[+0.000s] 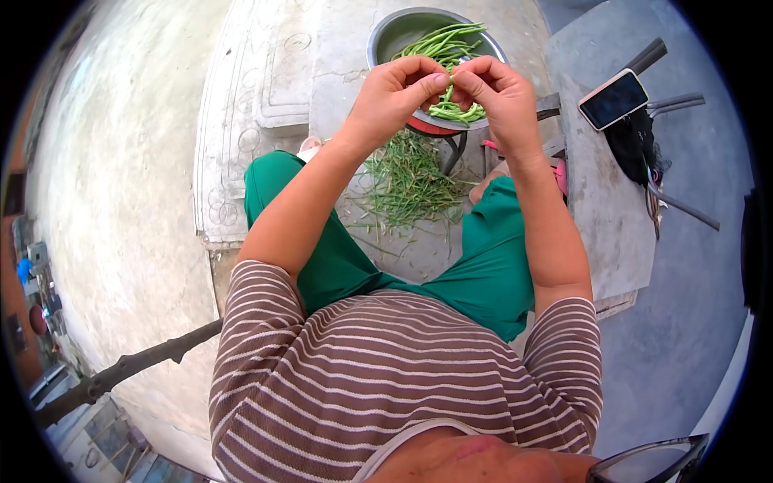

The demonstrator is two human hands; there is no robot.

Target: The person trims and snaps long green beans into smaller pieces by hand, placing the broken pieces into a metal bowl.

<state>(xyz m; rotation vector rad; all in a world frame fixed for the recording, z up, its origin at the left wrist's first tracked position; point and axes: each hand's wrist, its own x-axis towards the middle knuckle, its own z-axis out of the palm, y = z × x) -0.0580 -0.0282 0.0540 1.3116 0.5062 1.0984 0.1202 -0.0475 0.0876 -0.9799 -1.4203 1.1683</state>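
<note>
Over a metal basin [378, 42], my left hand [396, 95] and my right hand [504, 98] meet fingertip to fingertip. Both are closed in a pinch on a green bean [452, 79], which is mostly hidden by the fingers. Long green beans [443, 44] lie inside the basin behind my hands. Shorter bean pieces [456, 111] rest at the near side of the basin, just below my fingers. Something red and a dark support show under the basin's near rim.
A heap of green scraps [412, 181] covers the ground between my feet. On the right, a phone [613, 99] rests by a black cloth [630, 149] among dark bars. A rough branch [133, 370] reaches in from the left. Carved stone slabs [221, 145] lie left of my knees.
</note>
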